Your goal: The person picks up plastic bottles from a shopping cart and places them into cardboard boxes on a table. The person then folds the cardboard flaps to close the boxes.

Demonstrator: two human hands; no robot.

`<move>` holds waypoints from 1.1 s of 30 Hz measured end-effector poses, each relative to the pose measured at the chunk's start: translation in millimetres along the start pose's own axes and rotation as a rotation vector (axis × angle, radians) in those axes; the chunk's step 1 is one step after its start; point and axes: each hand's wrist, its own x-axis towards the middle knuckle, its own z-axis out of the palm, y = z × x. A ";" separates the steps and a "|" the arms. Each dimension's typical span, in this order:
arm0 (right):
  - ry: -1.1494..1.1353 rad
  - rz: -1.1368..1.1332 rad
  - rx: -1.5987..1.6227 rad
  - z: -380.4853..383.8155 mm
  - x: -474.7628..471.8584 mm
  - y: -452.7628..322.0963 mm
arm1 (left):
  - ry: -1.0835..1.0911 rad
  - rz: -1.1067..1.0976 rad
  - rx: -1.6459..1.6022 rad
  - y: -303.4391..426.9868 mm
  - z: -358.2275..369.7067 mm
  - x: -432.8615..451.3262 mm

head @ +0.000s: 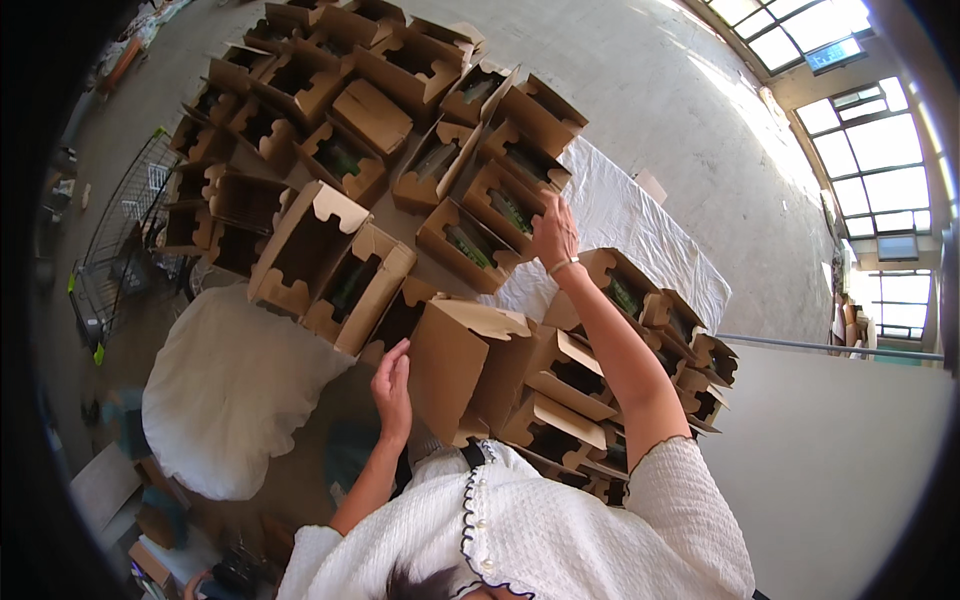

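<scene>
My right hand [556, 234] reaches forward, its fingers curled on the end wall of an open cardboard box [487, 191]. Inside that box lies a clear, glass-like item with green markings [511, 211]. A similar cardboard box [431, 236] stands just to its left, holding another green-marked item [469, 246]. My left hand [392, 390] is close to the body, fingers extended, with nothing visible in it. Right beside it stands a taller cardboard box [450, 360], tilted, its flap raised. Whether the left fingers touch this box, I cannot tell.
Many open cardboard boxes [296, 79] crowd the table, with more stacked at the right [570, 375]. White sheeting [637, 217] covers part of the tabletop. A bulging white bag [225, 397] and a wire cart [120, 225] stand at left. A pale panel [817, 450] is at right.
</scene>
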 end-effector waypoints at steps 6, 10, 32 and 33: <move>0.119 0.377 -0.118 27.2 68.5 63.2 | 0.060 -0.071 -0.063 -14.4 -22.4 6.2; -0.093 0.486 -0.037 37.2 102.3 89.7 | 0.100 -0.106 -0.067 -16.4 -32.1 5.3; -0.160 0.151 0.014 53.9 94.8 174.2 | 0.043 -0.167 0.157 -12.9 1.2 12.3; -0.168 0.147 0.011 50.3 91.6 181.2 | 0.042 -0.162 0.175 -15.0 2.7 10.6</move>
